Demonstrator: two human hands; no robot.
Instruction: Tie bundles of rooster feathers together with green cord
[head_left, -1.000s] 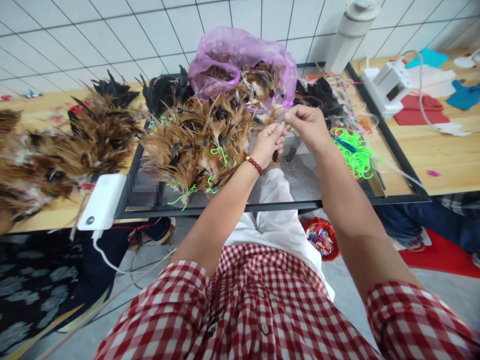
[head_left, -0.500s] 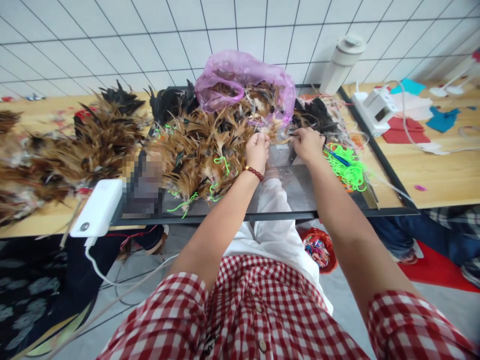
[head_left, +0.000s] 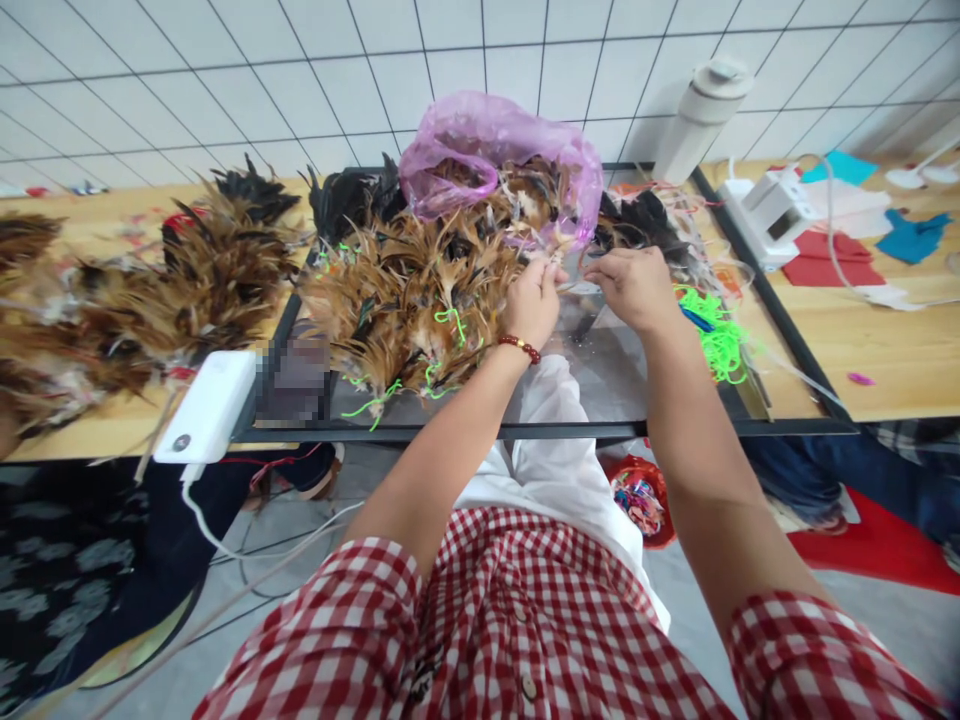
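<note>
Brown, dark-streaked feathers (head_left: pixel 420 290) are fanning out beside the left hand (head_left: pixel 534 300); it and the right hand (head_left: pixel 634 285) are pinching tightly, contents too small to tell.

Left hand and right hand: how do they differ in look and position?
The left hand has a dark red bead bracelet at its wrist; the right hand shows none. The left hand is close beside the brown feathers; the right hand is nearer the green string. Both have bent fingers.
</note>
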